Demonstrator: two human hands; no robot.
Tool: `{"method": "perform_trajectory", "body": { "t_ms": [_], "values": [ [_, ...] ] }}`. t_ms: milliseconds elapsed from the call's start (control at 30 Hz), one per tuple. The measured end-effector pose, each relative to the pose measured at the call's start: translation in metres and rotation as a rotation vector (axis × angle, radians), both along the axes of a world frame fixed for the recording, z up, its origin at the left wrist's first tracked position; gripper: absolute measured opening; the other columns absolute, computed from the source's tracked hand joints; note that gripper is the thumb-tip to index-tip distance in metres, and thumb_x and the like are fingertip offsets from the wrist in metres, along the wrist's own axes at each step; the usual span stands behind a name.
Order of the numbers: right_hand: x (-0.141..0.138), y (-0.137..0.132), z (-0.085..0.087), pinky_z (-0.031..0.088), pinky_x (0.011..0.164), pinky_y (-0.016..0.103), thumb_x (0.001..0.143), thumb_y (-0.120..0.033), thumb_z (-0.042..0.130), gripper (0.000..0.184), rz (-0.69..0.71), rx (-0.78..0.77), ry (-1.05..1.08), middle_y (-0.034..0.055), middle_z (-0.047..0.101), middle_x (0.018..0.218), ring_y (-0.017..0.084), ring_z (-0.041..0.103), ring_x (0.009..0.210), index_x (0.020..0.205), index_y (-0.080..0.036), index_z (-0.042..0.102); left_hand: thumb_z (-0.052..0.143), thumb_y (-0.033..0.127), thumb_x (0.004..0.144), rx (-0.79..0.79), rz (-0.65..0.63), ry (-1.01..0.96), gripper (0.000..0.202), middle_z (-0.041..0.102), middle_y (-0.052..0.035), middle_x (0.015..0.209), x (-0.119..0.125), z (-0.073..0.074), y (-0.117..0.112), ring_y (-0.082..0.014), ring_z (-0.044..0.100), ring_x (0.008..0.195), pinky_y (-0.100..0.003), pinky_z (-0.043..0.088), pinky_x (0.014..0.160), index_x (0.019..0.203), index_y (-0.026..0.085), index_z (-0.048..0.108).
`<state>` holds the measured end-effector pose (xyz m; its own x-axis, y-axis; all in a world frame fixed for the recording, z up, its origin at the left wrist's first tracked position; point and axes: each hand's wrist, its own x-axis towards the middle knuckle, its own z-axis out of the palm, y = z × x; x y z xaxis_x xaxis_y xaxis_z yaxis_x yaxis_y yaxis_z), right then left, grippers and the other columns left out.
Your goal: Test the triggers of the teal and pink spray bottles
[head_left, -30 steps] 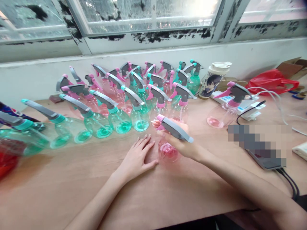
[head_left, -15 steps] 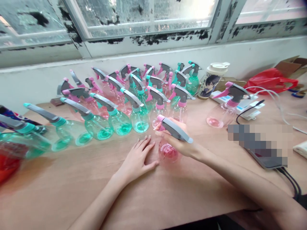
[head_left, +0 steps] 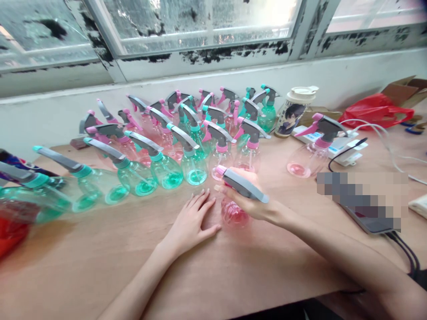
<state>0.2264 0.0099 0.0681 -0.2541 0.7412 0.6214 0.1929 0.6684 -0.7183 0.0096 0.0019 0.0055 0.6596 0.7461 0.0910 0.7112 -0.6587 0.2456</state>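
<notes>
A pink spray bottle (head_left: 236, 213) with a grey and pink spray head stands on the table in front of me. Around its neck and trigger side, my right hand (head_left: 250, 200) is wrapped just below the head, which hides the trigger. My left hand (head_left: 190, 222) lies flat on the table to the left of that bottle, fingers spread, holding nothing. Just beyond my fingertips stands a green spray bottle (head_left: 196, 175), and a clear pink one (head_left: 220, 155) is behind my right hand.
Several green and pink spray bottles (head_left: 168, 171) fill the back and left. At the right are another pink bottle (head_left: 310, 160), a power strip (head_left: 347, 153), a phone (head_left: 380, 224) with cables, and a red bag (head_left: 373, 113). A lidded cup (head_left: 295, 113) stands near the wall.
The held bottle's spray head has dipped slightly at its nozzle end, and my right fingers have shifted a little around it. My left hand stays in place.
</notes>
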Motion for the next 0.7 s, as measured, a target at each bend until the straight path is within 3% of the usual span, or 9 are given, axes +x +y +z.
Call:
{"method": "perform_trajectory", "body": {
  "t_ms": [133, 267, 500, 700],
  "values": [
    [0.001, -0.001, -0.003, 0.051, 0.071, 0.031, 0.088, -0.026, 0.064, 0.008, -0.006, -0.062, 0.037, 0.0021, 0.065, 0.083, 0.016, 0.064, 0.075, 0.087, -0.018, 0.062, 0.063, 0.053, 0.088, 0.008, -0.005, 0.002, 0.067, 0.038, -0.0161, 0.154, 0.0, -0.001, 0.0, -0.0344, 0.033, 0.142, -0.052, 0.027, 0.115, 0.142, 0.015, 0.048],
    [0.0, -0.001, -0.01, 0.055, 0.086, 0.037, 0.089, -0.027, 0.064, 0.023, 0.011, -0.139, 0.102, 0.0068, 0.07, 0.105, 0.02, 0.068, 0.095, 0.11, -0.02, 0.062, 0.062, 0.054, 0.089, 0.011, -0.009, 0.003, 0.068, 0.036, -0.016, 0.155, 0.0, -0.002, 0.0, -0.034, 0.031, 0.143, -0.051, 0.025, 0.117, 0.142, 0.015, 0.048],
    [0.001, -0.001, -0.011, 0.057, 0.07, 0.032, 0.089, -0.025, 0.063, 0.019, -0.033, -0.077, 0.075, 0.0022, 0.067, 0.087, 0.017, 0.067, 0.077, 0.106, -0.019, 0.061, 0.061, 0.054, 0.089, 0.007, -0.016, 0.013, 0.069, 0.033, -0.016, 0.156, 0.0, -0.001, 0.001, -0.0326, 0.03, 0.144, -0.051, 0.022, 0.118, 0.143, 0.014, 0.047],
    [0.0, -0.002, -0.011, 0.058, 0.072, 0.034, 0.089, -0.022, 0.063, 0.016, -0.048, -0.028, 0.075, 0.002, 0.069, 0.088, 0.018, 0.068, 0.078, 0.105, -0.02, 0.062, 0.061, 0.054, 0.089, 0.01, -0.014, 0.018, 0.069, 0.034, -0.0158, 0.156, 0.001, -0.001, 0.0, -0.0314, 0.03, 0.144, -0.05, 0.022, 0.118, 0.144, 0.015, 0.046]
  ]
}}
